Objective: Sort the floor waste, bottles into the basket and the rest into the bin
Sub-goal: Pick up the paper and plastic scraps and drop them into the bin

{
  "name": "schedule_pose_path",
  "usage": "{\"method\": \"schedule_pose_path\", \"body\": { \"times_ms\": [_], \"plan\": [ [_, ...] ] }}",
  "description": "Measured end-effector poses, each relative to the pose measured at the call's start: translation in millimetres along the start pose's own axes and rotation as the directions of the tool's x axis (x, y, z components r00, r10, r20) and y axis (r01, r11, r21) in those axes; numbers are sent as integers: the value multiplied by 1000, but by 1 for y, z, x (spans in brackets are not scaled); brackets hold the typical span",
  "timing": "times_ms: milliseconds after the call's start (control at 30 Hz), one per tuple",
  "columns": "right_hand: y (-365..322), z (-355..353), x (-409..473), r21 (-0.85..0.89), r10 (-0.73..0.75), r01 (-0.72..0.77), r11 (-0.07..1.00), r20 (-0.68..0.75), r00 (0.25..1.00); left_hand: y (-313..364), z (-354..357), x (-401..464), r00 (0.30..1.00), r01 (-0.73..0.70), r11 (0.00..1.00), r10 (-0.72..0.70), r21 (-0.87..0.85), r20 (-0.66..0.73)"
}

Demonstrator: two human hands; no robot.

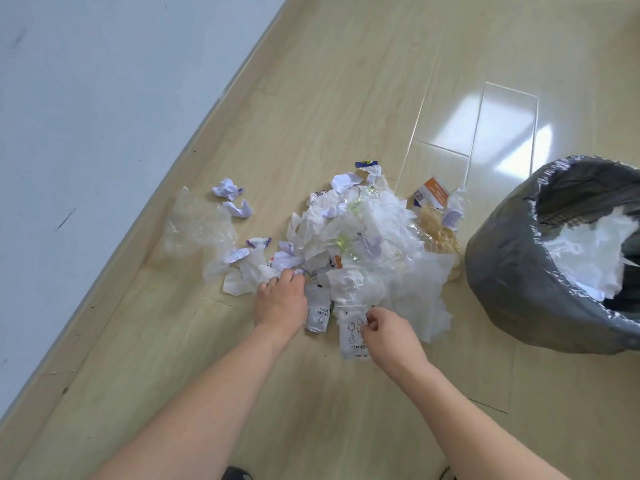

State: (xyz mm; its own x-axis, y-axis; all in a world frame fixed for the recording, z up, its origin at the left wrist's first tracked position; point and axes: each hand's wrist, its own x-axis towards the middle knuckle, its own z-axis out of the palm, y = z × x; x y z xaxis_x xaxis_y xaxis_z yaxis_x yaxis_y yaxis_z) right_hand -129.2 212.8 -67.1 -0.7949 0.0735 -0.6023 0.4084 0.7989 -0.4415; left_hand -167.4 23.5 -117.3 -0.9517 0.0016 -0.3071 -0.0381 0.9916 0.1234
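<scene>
floor waste [349, 237]: loose heap of tissue, wrappers and clear film, centre of frame. right hand [388, 332] pinches a printed white wrapper [353, 336] at the heap's lower edge; left hand [280, 299] curls into scraps beside it. bin [512, 271], black-lined, far right. risk: light pieces slipping from the pinch and scattering during the carry.

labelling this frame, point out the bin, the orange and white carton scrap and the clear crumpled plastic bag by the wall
grey-lined round bin [512, 271], head view, outer liner wall
orange and white carton scrap [434, 195], head view, orange panel
clear crumpled plastic bag [197, 225], head view, middle
</scene>
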Motion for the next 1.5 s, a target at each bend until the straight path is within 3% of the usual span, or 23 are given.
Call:
{"method": "schedule_pose_path", "body": {
  "times_ms": [67, 133, 167, 233, 300, 333, 400, 467, 567, 667, 767, 833, 1000, 1133, 1200, 1300, 1333, 1400, 1433, 1500],
  "plan": [
    [0, -15, -2, -13, -34, 35, 999, 31, 999, 2, -12, -5, 998, 61, 935, -66, -350, -2],
    [-4, -32, -6, -6, -63, 64, 998, 100, 993, 5, -33, -11, 978, 207, 681, -171, -702, 122],
    [-8, -43, -8, 9, -74, 74, 997, 152, 986, 7, -44, -14, 962, 267, 536, -194, -801, 191],
    [-14, -72, -13, 46, -66, 56, 997, 267, 962, 11, -69, -19, 943, 323, 343, -190, -882, 272],
    [-16, -117, -16, 131, -34, -7, 991, 313, 949, 22, -98, -20, 950, 305, 265, -148, -915, 274],
    [-16, -145, -18, 198, -30, -28, 980, 282, 959, 33, -114, -18, 960, 278, 244, -113, -929, 258],
    [-10, -201, -20, 352, -20, -11, 936, 86, 996, 63, -148, -13, 979, 202, 227, -32, -953, 200],
    [4, -249, -24, 453, 56, 50, 890, -216, 975, 107, -179, -5, 991, 109, 236, 54, -966, 126],
    [37, -289, -32, 501, 214, 96, 860, -525, 824, 185, -209, 10, 989, 5, 250, 143, -968, 42],
    [72, -286, -30, 536, 364, 23, 844, -604, 709, 253, -218, 24, 972, -6, 265, 227, -964, 57],
    [89, -269, -22, 578, 412, -32, 815, -541, 733, 284, -209, 34, 943, 72, 363, 278, -929, 182],
    [90, -261, -17, 554, 410, -71, 829, -518, 751, 274, -199, 39, 952, 104, 391, 228, -915, 206],
    [74, -251, -14, 458, 318, 43, 888, -678, 662, 176, -164, 40, 967, 195, 524, 41, -829, 253],
    [34, -210, -14, 176, -41, 327, 928, -826, 562, 78, -115, 24, 917, 389, 588, -170, -709, 362],
    [10, -171, -15, 109, -225, 454, 884, -752, 620, 42, -87, 9, 865, 492, 603, -255, -628, 432],
    [-20, -102, -24, 195, -330, 461, 865, -471, 818, 14, -47, -14, 819, 557, 628, -309, -543, 483],
    [-26, -79, -26, 229, -305, 392, 891, -336, 891, 12, -38, -19, 828, 539, 659, -299, -525, 474],
    [-31, -34, -25, 248, -146, 153, 956, -49, 988, 5, -29, -20, 892, 394, 833, -244, -388, 382],
    [-29, -14, -22, 264, -37, 18, 964, 65, 997, 1, -27, -17, 932, 287, 923, -207, -256, 299],
    [-26, 23, -17, 403, 144, -225, 887, 223, 964, -6, -26, -9, 980, 121, 990, -107, -78, 166]
  ]
}}
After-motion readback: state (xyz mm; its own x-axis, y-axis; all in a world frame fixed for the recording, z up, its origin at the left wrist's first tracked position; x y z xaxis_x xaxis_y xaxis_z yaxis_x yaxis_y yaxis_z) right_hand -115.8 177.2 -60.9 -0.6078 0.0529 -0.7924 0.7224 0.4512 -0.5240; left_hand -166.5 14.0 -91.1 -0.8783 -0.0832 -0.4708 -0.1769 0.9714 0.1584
